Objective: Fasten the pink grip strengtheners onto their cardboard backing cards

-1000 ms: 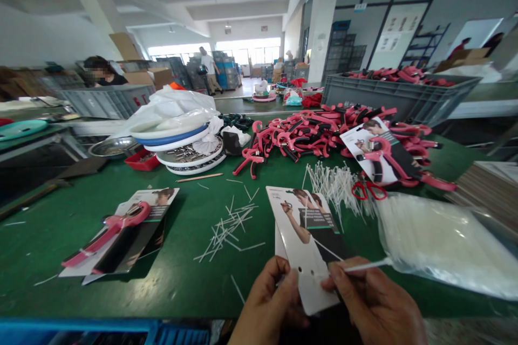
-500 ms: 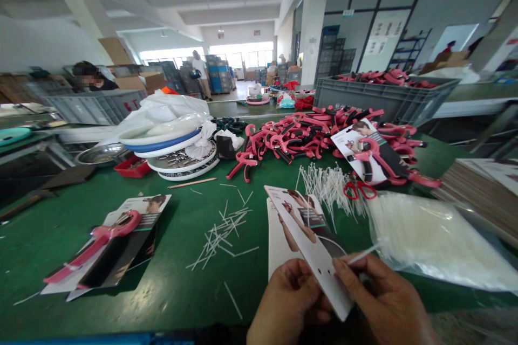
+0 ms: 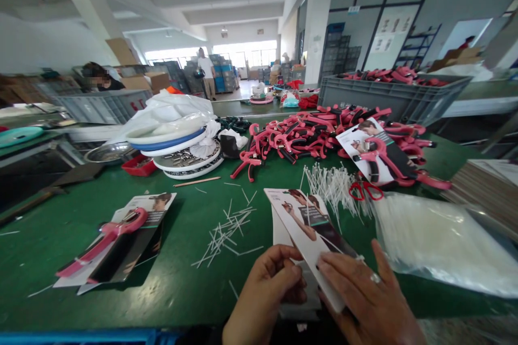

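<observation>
A printed cardboard packaging card point(image 3: 297, 215) stands tilted in front of me, with my right hand point(image 3: 364, 291) gripping its near end. The fingers of that hand lie along the printed side. My left hand point(image 3: 275, 285) is curled at the card's back, thumb and forefinger close together; what they hold, if anything, is hidden. A thin white cable tie point(image 3: 335, 245) runs along the printed face toward my right hand. Behind the raised card, another pale card point(image 3: 279, 229) shows in part. To the left, pink-and-black pliers point(image 3: 107, 237) lie on similar cards.
Cut tie ends point(image 3: 226, 234) are scattered on the green table point(image 3: 194, 302). Beyond lie a heap of pliers point(image 3: 299, 135), loose cable ties point(image 3: 329, 186), red-handled scissors point(image 3: 366, 190) and a plastic bag point(image 3: 441, 240). Stacked cards point(image 3: 481, 194) stand right; a grey crate point(image 3: 388, 96) stands behind.
My right hand has gone from pinching the tie's end to lying flat along the card and gripping it. My left fingers have shifted behind the card. The view has turned slightly left.
</observation>
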The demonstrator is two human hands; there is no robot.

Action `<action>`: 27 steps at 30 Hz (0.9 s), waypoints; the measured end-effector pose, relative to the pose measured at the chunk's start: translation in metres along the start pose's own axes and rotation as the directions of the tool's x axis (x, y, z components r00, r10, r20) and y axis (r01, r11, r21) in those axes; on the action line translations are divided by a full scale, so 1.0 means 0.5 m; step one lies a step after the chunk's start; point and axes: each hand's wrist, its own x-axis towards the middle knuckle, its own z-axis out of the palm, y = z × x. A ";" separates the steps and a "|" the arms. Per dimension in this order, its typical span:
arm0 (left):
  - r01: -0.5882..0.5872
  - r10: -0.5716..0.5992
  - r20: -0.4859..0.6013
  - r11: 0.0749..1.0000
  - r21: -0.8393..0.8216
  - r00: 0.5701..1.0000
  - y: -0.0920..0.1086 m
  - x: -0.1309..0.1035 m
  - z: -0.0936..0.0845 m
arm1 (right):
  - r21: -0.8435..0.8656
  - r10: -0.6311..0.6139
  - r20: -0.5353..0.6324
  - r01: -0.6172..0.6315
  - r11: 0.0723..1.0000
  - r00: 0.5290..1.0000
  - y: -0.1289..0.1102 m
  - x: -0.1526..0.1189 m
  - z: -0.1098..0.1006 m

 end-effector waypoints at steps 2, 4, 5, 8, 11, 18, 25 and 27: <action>0.019 -0.018 0.014 1.000 -0.009 1.000 0.003 0.000 0.000 | 0.000 0.019 -0.041 -0.019 1.000 0.999 0.010 -0.004 0.008; 0.018 -0.016 0.039 0.999 -0.039 0.999 0.002 0.001 0.000 | 0.021 0.066 -0.087 -0.064 0.998 0.994 0.016 -0.015 0.015; 0.005 -0.002 0.055 0.999 -0.054 0.998 0.000 0.001 0.000 | 0.035 0.107 -0.084 -0.104 0.994 0.991 0.017 -0.021 0.017; -0.070 0.075 0.097 0.996 -0.053 0.992 -0.016 0.006 0.006 | 0.076 0.228 -0.030 -0.225 0.971 0.973 0.013 -0.040 0.020; -0.236 0.235 0.140 0.972 -0.014 0.962 -0.032 0.016 0.012 | 0.091 0.303 -0.041 -0.298 0.950 0.952 0.006 -0.046 0.017; -0.263 0.298 0.149 0.940 -0.217 0.943 -0.053 0.035 0.039 | 0.211 0.419 -0.092 -0.394 0.895 0.903 -0.002 -0.014 0.003; -0.033 0.058 0.227 0.993 -0.111 0.972 -0.047 0.034 0.064 | 0.282 0.545 -0.050 -0.512 0.811 0.837 0.013 -0.004 -0.005; -0.011 0.031 0.205 0.995 -0.097 0.978 -0.040 0.034 0.065 | 0.317 0.568 -0.041 -0.528 0.788 0.822 0.016 0.002 -0.011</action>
